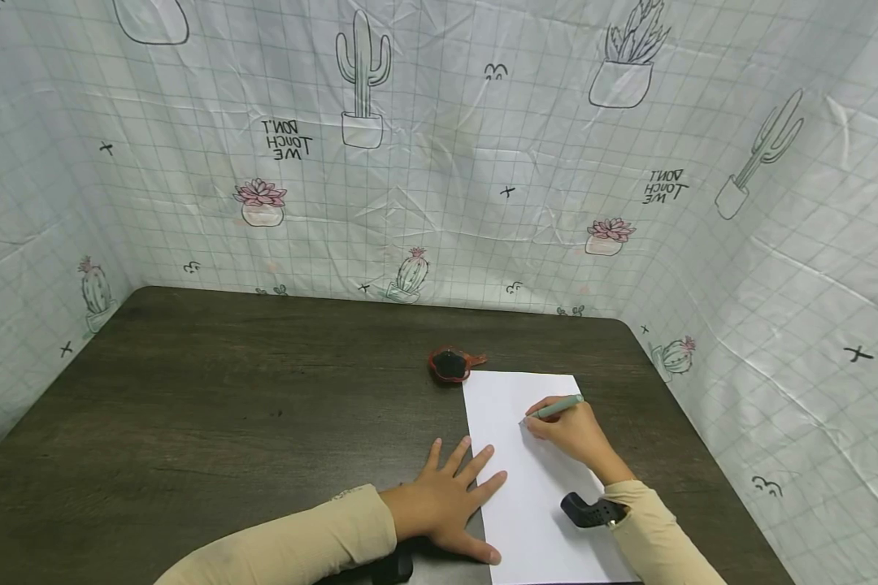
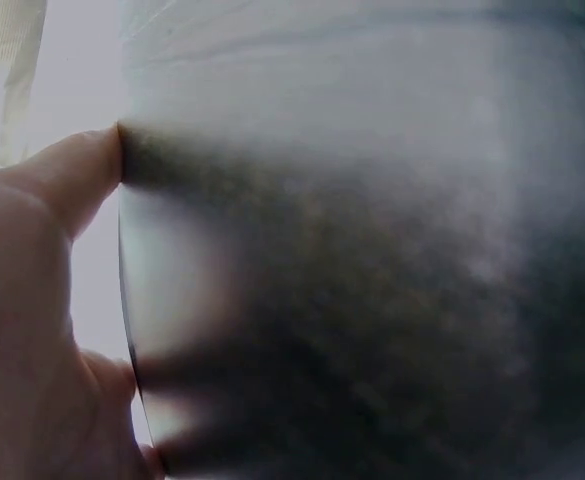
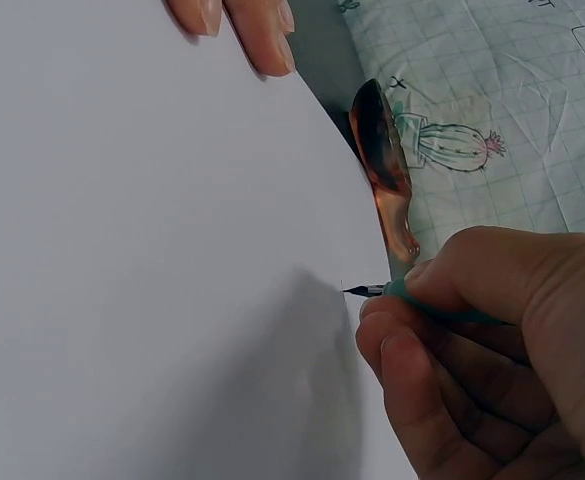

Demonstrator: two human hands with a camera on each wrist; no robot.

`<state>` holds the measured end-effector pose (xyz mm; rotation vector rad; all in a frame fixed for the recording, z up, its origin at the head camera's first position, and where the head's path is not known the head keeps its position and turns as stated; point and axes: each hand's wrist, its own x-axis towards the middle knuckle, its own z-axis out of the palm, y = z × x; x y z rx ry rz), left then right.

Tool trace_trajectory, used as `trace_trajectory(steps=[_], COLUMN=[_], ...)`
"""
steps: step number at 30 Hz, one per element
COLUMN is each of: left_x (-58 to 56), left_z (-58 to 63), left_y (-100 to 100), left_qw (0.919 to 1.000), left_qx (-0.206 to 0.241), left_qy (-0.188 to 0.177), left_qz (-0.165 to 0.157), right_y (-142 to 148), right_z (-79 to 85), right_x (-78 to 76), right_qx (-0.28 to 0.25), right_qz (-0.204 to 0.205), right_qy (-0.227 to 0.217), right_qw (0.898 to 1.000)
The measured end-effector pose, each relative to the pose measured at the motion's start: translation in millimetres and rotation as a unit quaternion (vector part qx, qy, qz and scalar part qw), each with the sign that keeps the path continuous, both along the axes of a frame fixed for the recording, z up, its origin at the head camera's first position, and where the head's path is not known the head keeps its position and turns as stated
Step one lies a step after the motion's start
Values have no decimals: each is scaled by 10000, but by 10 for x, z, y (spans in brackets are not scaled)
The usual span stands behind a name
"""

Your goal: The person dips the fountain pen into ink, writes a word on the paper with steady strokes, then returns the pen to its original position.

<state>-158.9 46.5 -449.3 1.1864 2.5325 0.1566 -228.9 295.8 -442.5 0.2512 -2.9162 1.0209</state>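
A white sheet of paper (image 1: 527, 487) lies on the dark wooden table. My right hand (image 1: 574, 431) pinches a green pen (image 1: 562, 406) between thumb and fingers, its pointed metal nib (image 3: 364, 291) right at the paper's surface. A tiny thin mark shows beside the nib in the right wrist view. My left hand (image 1: 446, 500) rests with fingers spread across the sheet's left edge, fingertips on the paper. Just off the sheet's far left corner sits a small amber, translucent dish-like piece (image 3: 400, 215) with a dark middle (image 1: 449, 365) and a short handle.
The dark table (image 1: 227, 406) stretches widely to the left. A white grid-patterned cloth (image 1: 439, 162) with cactus drawings hangs behind it and along both sides. Black straps with devices sit on both wrists, the right one (image 1: 593, 512) over the paper.
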Motion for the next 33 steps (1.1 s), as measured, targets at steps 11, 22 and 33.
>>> trace_trajectory(steps=[11, 22, 33], left_x=[8, 15, 17], left_z=[21, 15, 30], left_y=[16, 12, 1], left_qw=[9999, 9999, 10000], left_qx=[-128, -66, -28], left_qy=[57, 53, -2], left_qz=[43, 67, 33], right_y=[81, 225, 359], right_z=[32, 51, 58], right_x=[16, 29, 30], right_qx=[115, 213, 405], right_qz=[-177, -389, -633], right_qy=[-30, -133, -90], right_qw=[9998, 9989, 9971])
